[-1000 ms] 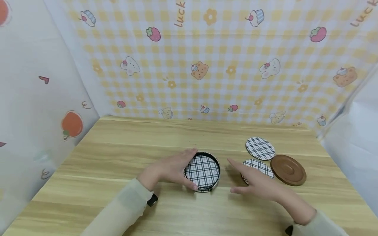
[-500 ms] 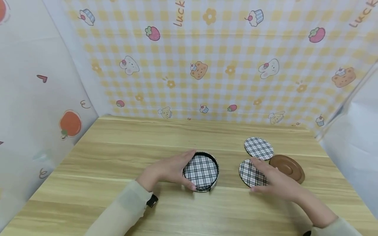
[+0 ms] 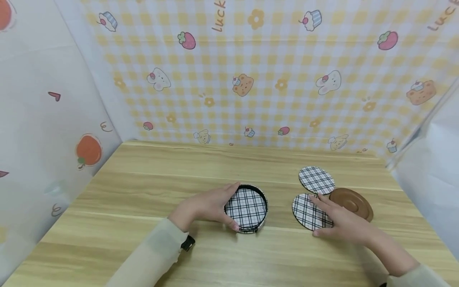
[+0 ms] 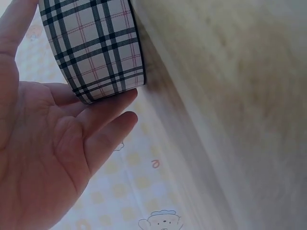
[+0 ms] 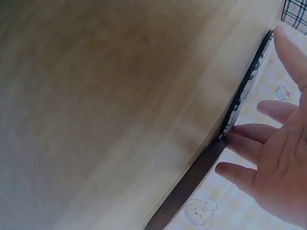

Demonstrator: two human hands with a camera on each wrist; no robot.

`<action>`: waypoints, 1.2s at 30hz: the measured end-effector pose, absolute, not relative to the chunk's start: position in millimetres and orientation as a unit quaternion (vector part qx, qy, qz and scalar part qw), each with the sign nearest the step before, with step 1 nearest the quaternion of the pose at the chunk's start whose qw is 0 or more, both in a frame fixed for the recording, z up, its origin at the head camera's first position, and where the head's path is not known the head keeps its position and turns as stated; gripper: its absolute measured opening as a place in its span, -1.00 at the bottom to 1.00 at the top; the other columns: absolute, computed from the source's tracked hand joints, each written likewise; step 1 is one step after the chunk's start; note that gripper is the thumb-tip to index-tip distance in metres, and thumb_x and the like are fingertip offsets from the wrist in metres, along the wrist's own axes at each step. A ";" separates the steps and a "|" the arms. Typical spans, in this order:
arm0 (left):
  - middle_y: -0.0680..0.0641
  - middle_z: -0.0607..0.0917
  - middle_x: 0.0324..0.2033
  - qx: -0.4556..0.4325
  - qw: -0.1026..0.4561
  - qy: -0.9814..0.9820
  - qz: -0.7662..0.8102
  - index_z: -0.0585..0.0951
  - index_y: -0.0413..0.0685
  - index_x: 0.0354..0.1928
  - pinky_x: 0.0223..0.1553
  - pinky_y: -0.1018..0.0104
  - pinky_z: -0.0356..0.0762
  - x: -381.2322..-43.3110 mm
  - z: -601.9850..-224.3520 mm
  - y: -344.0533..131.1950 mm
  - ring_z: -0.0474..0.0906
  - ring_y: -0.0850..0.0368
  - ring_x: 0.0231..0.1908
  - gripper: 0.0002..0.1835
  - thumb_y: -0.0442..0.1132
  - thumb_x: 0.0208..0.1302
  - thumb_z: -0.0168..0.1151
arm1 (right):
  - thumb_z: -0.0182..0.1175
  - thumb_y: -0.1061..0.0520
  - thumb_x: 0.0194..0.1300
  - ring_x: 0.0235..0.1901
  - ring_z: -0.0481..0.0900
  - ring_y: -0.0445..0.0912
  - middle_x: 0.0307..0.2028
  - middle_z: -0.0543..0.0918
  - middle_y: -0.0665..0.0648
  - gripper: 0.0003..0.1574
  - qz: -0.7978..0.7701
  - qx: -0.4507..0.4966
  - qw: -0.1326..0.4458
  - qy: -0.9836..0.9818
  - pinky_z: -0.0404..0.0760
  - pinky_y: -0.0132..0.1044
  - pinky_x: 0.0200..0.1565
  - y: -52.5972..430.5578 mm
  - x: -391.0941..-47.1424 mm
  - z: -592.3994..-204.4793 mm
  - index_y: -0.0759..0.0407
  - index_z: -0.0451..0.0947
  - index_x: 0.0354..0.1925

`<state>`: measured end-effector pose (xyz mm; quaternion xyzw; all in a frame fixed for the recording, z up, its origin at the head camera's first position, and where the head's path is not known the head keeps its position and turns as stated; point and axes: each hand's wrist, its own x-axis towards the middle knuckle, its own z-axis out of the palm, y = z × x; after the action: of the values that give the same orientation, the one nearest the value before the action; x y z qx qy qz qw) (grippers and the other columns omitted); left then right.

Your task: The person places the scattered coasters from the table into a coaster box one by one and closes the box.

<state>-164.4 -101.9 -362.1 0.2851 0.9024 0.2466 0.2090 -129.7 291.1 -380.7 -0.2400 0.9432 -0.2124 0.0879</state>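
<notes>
A round, plaid coaster holder [image 3: 263,225] with a dark inner wall stands on the table, a matching plaid coaster [image 3: 245,209] lying inside it. My left hand [image 3: 208,205] grips its left side, thumb at the near rim and fingers round the far side; its plaid outer wall [image 4: 98,48] fills the top of the left wrist view. To the right, my right hand [image 3: 342,223] spans a second plaid coaster [image 3: 306,213] lying flat. The right wrist view has the thumb at one edge of this coaster [image 5: 247,84] and fingertips at the opposite edge.
Behind the right hand lies a third plaid coaster [image 3: 316,180]. Beside it is a brown round disc [image 3: 349,199] with a raised centre, partly covered by the hand. A patterned cloth backdrop [image 3: 222,59] rises at the table's back edge.
My right hand has shifted right, from the gap beside the holder onto the near loose coaster, its fingers reaching the coaster's edges. The left hand keeps its place on the holder.
</notes>
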 end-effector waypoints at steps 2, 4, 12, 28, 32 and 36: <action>-0.17 0.00 0.57 0.283 0.210 0.903 0.248 -0.17 -0.11 0.59 0.52 0.01 0.04 -163.9 -362.4 -102.3 0.00 -0.07 0.54 0.43 0.30 -0.14 0.52 | 0.36 -0.36 0.08 0.34 0.20 0.54 0.42 0.09 0.63 0.26 -0.212 -0.243 0.091 0.942 0.40 0.40 0.17 290.7 -130.3 -380.9 0.26 0.13 0.50; -0.17 0.01 0.57 0.283 0.208 0.903 0.248 -0.16 -0.11 0.59 0.52 0.01 0.05 -163.5 -362.5 -102.7 0.02 -0.07 0.54 0.43 0.30 -0.14 0.53 | 0.36 -0.36 0.08 0.35 0.18 0.53 0.43 0.08 0.63 0.26 -0.213 -0.245 0.096 0.941 0.42 0.35 0.18 289.8 -130.9 -380.9 0.27 0.15 0.49; -0.15 0.04 0.57 0.286 0.205 0.904 0.245 -0.14 -0.11 0.59 0.52 0.01 0.05 -162.4 -361.4 -103.6 0.03 -0.06 0.53 0.42 0.30 -0.15 0.53 | 0.36 -0.37 0.05 0.33 0.21 0.53 0.41 0.12 0.63 0.25 -0.187 -0.240 0.097 0.948 0.43 0.34 0.18 285.5 -133.0 -381.6 0.41 0.25 0.41; -0.14 0.08 0.55 0.295 0.199 0.903 0.239 -0.13 -0.12 0.59 0.51 0.04 0.10 -164.5 -364.4 -101.7 0.08 -0.04 0.52 0.42 0.34 -0.15 0.51 | 0.48 -0.27 -0.02 0.23 0.34 0.56 0.32 0.23 0.70 0.16 -0.143 -0.250 0.078 0.955 0.52 0.29 0.12 280.2 -133.4 -377.1 0.47 0.39 0.30; -0.14 0.05 0.56 0.294 0.205 0.901 0.243 -0.14 -0.13 0.59 0.52 0.04 0.07 -163.9 -363.0 -101.3 0.05 -0.04 0.53 0.42 0.31 -0.13 0.52 | 0.51 -0.25 -0.05 0.22 0.38 0.54 0.32 0.27 0.67 0.12 -0.143 -0.251 0.071 0.955 0.57 0.23 0.08 280.1 -133.3 -376.3 0.43 0.44 0.27; -0.17 0.04 0.56 0.291 0.208 0.901 0.244 -0.15 -0.15 0.58 0.53 0.04 0.06 -163.7 -360.7 -101.3 0.04 -0.06 0.53 0.42 0.28 -0.13 0.53 | 0.52 -0.22 -0.05 0.24 0.37 0.52 0.33 0.29 0.63 0.08 -0.152 -0.251 0.066 0.954 0.56 0.23 0.09 277.9 -133.7 -375.1 0.40 0.46 0.27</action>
<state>-163.7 -101.3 -360.7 0.2914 0.9012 0.2444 0.2078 -133.7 277.9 -375.1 -0.2510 0.9537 -0.1522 0.0658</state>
